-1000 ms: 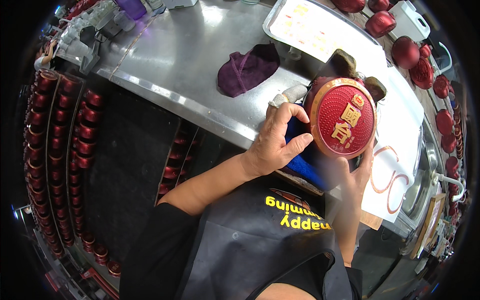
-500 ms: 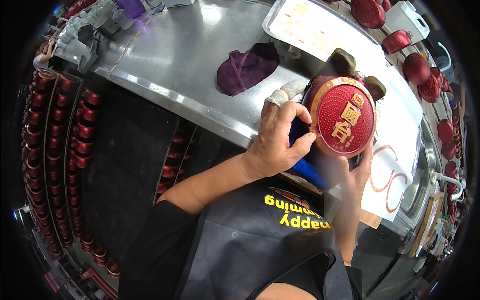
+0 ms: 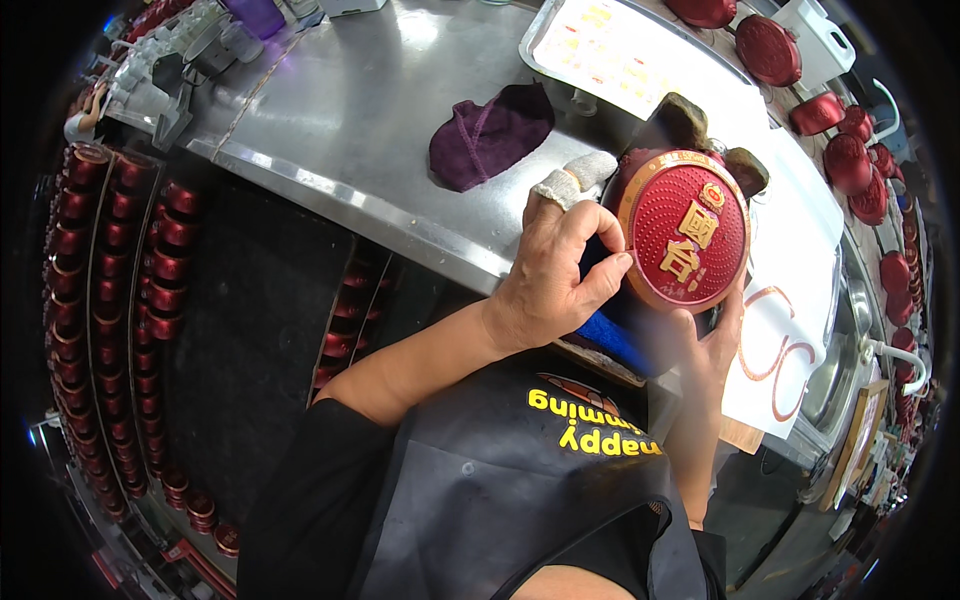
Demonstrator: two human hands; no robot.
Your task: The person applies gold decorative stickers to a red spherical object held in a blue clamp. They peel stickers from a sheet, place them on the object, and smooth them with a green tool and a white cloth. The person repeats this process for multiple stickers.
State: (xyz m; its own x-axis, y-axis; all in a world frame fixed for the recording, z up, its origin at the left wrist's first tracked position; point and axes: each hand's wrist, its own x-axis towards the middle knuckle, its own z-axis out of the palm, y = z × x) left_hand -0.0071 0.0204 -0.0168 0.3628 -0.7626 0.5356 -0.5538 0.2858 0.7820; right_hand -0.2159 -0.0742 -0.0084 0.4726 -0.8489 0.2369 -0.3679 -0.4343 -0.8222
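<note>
A round red flask-shaped bottle (image 3: 690,232) with a dotted face, raised gold characters and a gold strip (image 3: 629,200) round its rim is tilted up before me. My right hand (image 3: 712,345) holds it from below at the lower edge; part of that hand is blurred. At the left rim, my left hand (image 3: 565,255) pinches thumb and forefinger together at the gold strip; the exact end held is hard to see. Pale wraps (image 3: 575,180) cover some of its other fingertips. Two dark brown padded blocks (image 3: 684,120) stand at the bottle's far end. Blue cloth (image 3: 612,342) lies beneath.
A crumpled purple cloth (image 3: 490,137) lies on the steel table (image 3: 360,110). Beyond the bottle is a tray (image 3: 545,60) with printed sheets. White paper (image 3: 735,400) bears curved copper-coloured strips (image 3: 795,380). Red bottles (image 3: 767,50) line the right; stacked red containers (image 3: 75,230) stand left.
My left pinch has shifted slightly upward along the bottle's left rim. The right hand keeps its hold. Red bottles on the right line have moved along toward the lower right.
</note>
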